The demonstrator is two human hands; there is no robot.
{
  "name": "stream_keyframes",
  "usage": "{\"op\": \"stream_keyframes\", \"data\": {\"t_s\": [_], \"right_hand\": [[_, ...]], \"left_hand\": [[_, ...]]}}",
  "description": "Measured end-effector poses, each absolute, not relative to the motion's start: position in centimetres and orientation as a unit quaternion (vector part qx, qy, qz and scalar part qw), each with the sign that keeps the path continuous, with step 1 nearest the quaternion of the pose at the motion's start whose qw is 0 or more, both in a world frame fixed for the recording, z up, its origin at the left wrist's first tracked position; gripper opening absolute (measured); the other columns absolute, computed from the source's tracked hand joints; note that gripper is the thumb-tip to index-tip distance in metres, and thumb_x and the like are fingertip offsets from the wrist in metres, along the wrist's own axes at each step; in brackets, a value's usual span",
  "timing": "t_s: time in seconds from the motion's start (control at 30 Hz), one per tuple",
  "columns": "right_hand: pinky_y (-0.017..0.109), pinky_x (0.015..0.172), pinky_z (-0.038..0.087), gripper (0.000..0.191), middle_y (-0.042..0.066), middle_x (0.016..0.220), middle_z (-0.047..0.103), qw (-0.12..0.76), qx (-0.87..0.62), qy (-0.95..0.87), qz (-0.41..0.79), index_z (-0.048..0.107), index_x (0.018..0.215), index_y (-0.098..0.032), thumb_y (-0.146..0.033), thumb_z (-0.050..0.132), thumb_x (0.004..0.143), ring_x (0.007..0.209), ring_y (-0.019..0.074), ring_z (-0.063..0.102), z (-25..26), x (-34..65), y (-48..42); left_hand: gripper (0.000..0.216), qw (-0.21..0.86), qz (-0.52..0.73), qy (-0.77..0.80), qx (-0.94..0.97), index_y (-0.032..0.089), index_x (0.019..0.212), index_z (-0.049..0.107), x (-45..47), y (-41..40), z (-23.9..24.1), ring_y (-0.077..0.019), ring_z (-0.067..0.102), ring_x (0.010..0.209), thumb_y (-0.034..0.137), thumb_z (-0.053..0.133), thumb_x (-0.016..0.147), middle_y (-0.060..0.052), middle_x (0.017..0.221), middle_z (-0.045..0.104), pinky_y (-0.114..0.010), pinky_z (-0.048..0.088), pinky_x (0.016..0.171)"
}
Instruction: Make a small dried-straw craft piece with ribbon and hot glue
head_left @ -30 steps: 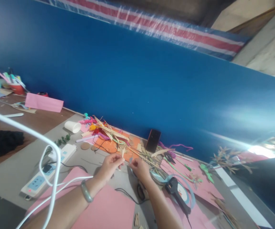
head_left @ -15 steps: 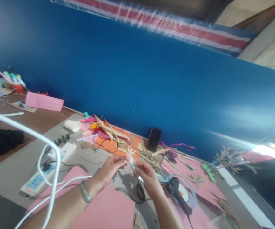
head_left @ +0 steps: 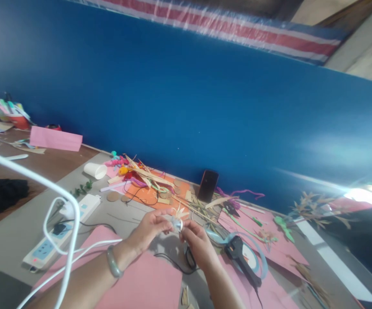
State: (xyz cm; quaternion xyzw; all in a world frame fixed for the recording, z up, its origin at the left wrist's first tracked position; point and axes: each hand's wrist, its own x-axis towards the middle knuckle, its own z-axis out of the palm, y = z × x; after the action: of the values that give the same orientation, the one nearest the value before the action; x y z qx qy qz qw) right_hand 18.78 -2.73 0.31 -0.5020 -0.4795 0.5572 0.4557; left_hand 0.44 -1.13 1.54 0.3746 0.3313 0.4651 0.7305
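My left hand and my right hand meet over the grey table, fingertips pinched together. Between them is a small straw flower with pale pointed petals and a strip of light tape wound at its base. The left hand pinches the flower's base; the right hand pinches the tape beside it. A green bangle is on my left wrist. A pink paper sheet lies under my forearms.
A black glue gun lies right of my right hand on a blue tape ring. Straw, pipe cleaners and an orange sheet pile up behind. A black phone leans on the blue wall. A power strip, white cables and paper cup sit left.
The hands have drawn closer together and slightly nearer to me. The tape strip, stretched out half a second ago, is now wrapped tight against the flower's base.
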Motion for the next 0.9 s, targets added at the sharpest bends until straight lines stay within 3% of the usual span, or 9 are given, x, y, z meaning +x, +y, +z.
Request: {"op": "stream_keyframes", "data": {"t_s": [0.2,0.37,0.57,0.9], "right_hand": [[0.023,0.056,0.036,0.022,-0.003,0.057,0.055,0.453,-0.483,-0.486,0.57,0.062,0.075,-0.018,-0.038,0.069,0.075,0.054,0.0114,0.046,0.3,18.8,-2.9],[0.023,0.055,0.036,0.025,-0.003,0.057,0.053,0.455,-0.483,-0.485,0.569,0.062,0.075,-0.018,-0.041,0.07,0.073,0.053,0.0112,0.045,0.4,18.7,-3.0],[0.022,0.054,0.034,0.022,-0.004,0.056,0.052,0.465,-0.477,-0.471,0.578,0.063,0.075,-0.017,-0.037,0.071,0.072,0.052,0.0098,0.043,0.2,19.0,-2.9],[0.022,0.051,0.032,0.018,-0.005,0.053,0.049,0.468,-0.492,-0.473,0.561,0.064,0.075,-0.017,-0.033,0.069,0.07,0.051,0.0101,0.042,0.2,19.1,-2.9]], "left_hand": [[0.033,0.734,0.46,0.344,0.363,0.011,0.088,0.071,0.8,-1.3,1.3,-0.0133,0.059,0.059,0.028,0.08,0.062,-0.004,0.061,0.069,-0.024,0.042,0.061],[0.023,0.718,0.461,0.344,0.392,0.012,0.078,0.074,0.9,-1.2,0.8,-0.0136,0.059,0.061,0.029,0.078,0.064,-0.005,0.064,0.069,-0.024,0.043,0.063],[0.018,0.704,0.455,0.343,0.424,0.013,0.078,0.075,0.9,-1.1,-0.2,-0.0115,0.058,0.063,0.029,0.073,0.071,-0.005,0.068,0.07,-0.022,0.044,0.066],[0.025,0.705,0.46,0.351,0.409,0.013,0.082,0.074,1.3,-1.3,-0.7,-0.0142,0.061,0.068,0.033,0.076,0.067,-0.007,0.075,0.071,-0.024,0.047,0.069]]}}
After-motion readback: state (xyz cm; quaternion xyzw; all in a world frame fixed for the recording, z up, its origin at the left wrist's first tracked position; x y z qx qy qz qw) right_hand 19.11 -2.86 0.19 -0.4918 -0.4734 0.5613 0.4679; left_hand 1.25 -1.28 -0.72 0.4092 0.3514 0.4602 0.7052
